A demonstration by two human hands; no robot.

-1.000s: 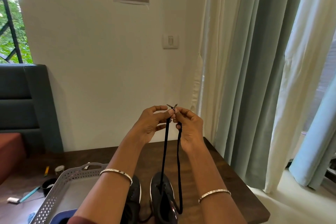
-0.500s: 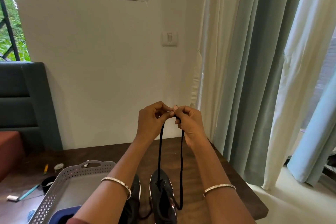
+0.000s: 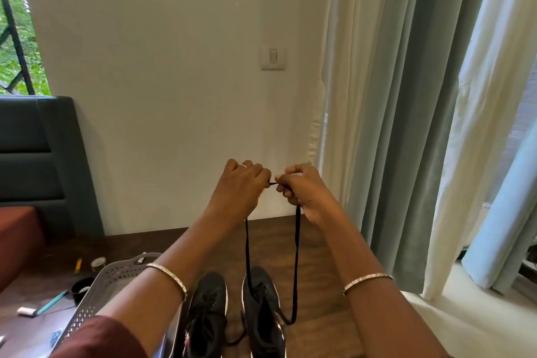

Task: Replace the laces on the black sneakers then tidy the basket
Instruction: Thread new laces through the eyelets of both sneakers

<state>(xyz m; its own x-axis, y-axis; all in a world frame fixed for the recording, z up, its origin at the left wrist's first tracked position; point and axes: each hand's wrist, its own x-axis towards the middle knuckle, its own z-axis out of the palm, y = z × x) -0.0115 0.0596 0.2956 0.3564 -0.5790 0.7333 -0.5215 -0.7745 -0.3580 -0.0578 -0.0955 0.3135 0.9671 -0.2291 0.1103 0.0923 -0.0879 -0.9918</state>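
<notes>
Left sneaker [image 3: 208, 308] and right sneaker [image 3: 261, 302] side by side on tabletop [image 3: 322, 253] at 6 o'clock, basket [image 3: 116, 277] just beside them at 8 o'clock, lace [image 3: 296, 256] above right sneaker.

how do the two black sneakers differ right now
The right sneaker has its lace rising in two strands to the left hand and right hand, which pinch it; the left sneaker has nothing pulled up from it. The left sneaker sits beside the grey basket; the right sneaker stands farther from it. Both are black with pale sole edges, toes pointing away, side by side on the wooden table.
</notes>
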